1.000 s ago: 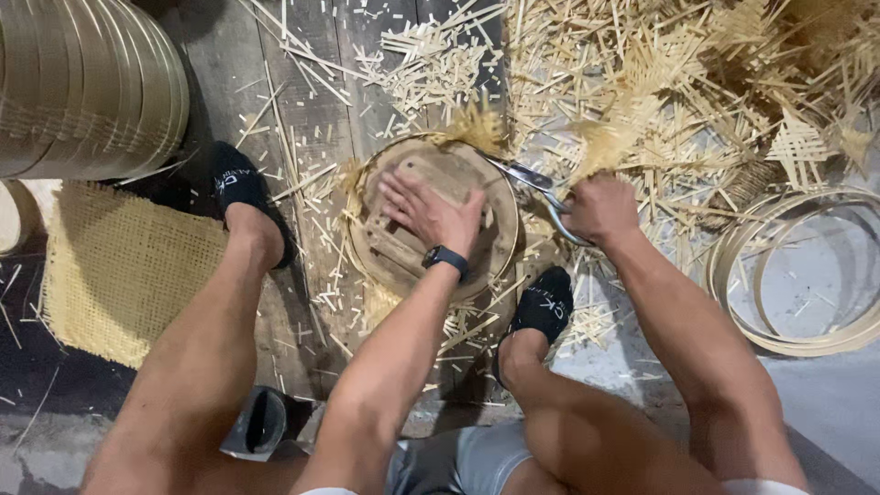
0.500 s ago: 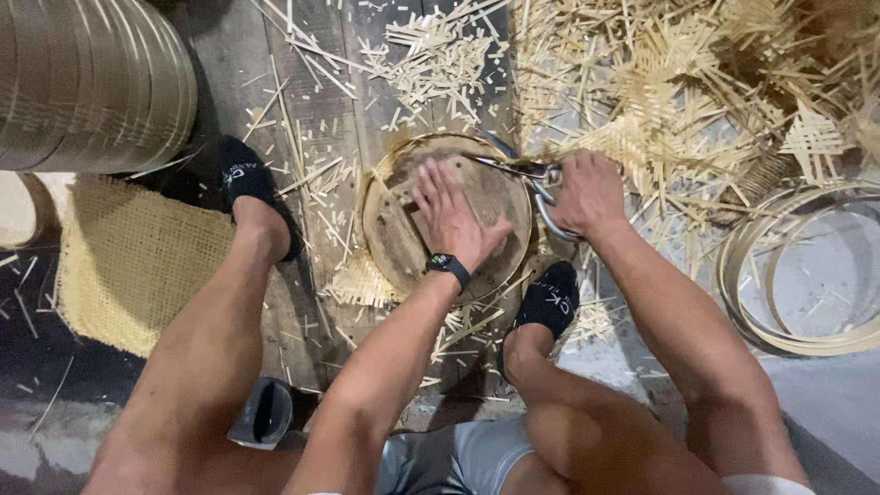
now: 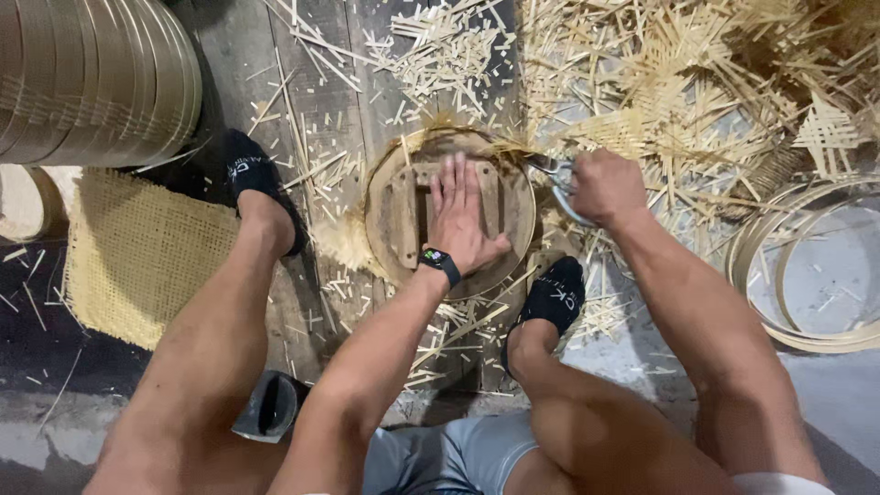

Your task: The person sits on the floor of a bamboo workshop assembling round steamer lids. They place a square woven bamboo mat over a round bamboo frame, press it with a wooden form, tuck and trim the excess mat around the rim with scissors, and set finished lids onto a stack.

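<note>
Between the person's two black-socked feet, a round wooden form with crossed wooden slats (image 3: 403, 215) is lying flat on the dark plank floor (image 3: 321, 110), with a woven bamboo mat pinned beneath it and fraying out at the rim. Compared with a second ago, the left hand (image 3: 465, 220) is now pressing farther to the right on the form, palm flat and fingers spread straight up the slats rather than angled, so the form looks turned a little under it. The right hand (image 3: 602, 186) is sitting higher along the right edge than before, its fingers closed around the handles of a pair of metal scissors (image 3: 555, 174) whose blades are meeting the loose strip ends at the rim. That shift suggests the trimming is working its way round the circle, with the fringe at the lower left (image 3: 344, 238) looking uncut. Pale bamboo offcuts (image 3: 697, 82) are heaped to the right, beside bent bamboo hoops (image 3: 807, 339).
</note>
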A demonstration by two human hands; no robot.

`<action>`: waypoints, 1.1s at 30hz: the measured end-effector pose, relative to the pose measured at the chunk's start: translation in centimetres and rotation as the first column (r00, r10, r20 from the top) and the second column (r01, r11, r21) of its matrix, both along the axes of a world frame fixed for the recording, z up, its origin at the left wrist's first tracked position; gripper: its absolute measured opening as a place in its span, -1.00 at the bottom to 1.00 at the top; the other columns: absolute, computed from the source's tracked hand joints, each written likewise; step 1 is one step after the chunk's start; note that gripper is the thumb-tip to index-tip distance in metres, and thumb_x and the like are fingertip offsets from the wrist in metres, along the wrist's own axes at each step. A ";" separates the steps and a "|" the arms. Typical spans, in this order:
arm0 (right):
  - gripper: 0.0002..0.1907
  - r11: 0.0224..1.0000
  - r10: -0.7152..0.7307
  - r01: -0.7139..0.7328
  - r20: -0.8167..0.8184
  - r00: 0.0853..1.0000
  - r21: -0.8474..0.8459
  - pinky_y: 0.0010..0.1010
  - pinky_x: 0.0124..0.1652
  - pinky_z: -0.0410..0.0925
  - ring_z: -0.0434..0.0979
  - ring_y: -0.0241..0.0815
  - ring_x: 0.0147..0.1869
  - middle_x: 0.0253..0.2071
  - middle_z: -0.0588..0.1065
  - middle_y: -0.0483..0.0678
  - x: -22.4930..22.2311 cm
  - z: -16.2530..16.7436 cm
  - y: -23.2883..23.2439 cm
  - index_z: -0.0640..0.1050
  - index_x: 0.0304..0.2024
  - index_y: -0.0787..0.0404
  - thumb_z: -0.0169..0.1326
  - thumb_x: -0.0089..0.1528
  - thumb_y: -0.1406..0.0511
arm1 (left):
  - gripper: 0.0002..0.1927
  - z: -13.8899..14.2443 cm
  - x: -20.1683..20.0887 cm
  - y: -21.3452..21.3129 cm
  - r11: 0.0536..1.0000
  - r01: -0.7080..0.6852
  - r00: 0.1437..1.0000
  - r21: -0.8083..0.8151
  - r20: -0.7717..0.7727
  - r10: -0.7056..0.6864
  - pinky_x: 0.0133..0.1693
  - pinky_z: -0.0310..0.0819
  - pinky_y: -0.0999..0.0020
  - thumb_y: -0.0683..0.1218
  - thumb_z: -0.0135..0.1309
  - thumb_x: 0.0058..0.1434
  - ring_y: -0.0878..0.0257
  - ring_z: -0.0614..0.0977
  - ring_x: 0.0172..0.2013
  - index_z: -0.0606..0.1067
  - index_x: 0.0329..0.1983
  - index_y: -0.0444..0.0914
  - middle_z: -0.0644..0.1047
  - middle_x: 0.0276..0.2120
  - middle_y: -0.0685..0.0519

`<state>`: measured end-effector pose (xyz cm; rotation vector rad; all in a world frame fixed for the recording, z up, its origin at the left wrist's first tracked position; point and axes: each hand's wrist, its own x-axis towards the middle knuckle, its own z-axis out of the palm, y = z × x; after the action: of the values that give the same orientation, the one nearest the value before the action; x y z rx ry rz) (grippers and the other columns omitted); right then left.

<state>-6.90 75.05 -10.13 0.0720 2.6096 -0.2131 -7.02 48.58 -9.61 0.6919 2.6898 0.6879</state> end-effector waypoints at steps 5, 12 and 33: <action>-0.37 0.999 -0.052 0.052 -0.013 0.999 0.003 -0.09 0.09 0.39 0.50 0.15 0.08 -0.03 0.48 0.24 -0.4 -1.0 1.3 0.52 0.02 0.34 0.10 0.23 -0.07 | 0.33 1.2 0.5 -0.5 0.985 0.169 0.985 0.038 0.030 -0.170 0.48 -0.36 -0.06 0.22 0.34 -0.13 -0.08 -0.16 0.53 -0.12 0.53 -0.38 -0.13 0.53 -0.25; -0.22 0.983 -0.177 0.171 -0.121 0.977 -0.064 -0.08 0.17 0.32 0.41 0.15 0.20 0.05 0.44 0.19 5.0 1.1 3.1 0.51 0.10 0.29 0.14 0.16 -0.20 | 0.25 2.1 1.0 -0.5 0.985 0.131 0.985 0.110 0.094 -0.141 0.49 -0.32 -0.03 0.11 0.35 -0.10 -0.03 -0.15 0.54 -0.07 0.54 -0.33 -0.09 0.55 -0.16; -0.38 0.948 0.298 -0.223 -0.391 0.871 0.227 -0.05 -0.25 0.48 0.57 0.14 -0.16 -0.18 0.55 0.18 -1.1 -2.3 -1.5 0.57 -0.11 0.34 0.23 -0.10 0.06 | 0.13 -2.0 1.3 6.8 0.624 -0.698 0.607 -0.352 0.171 0.776 0.44 -0.38 -0.17 0.37 0.13 0.00 -0.48 -0.02 0.42 0.12 0.47 -0.41 0.11 0.39 -0.47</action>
<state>-8.02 73.58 -12.42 -0.3019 3.0247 0.1147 -5.76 55.38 -11.59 -0.6386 2.6110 0.5297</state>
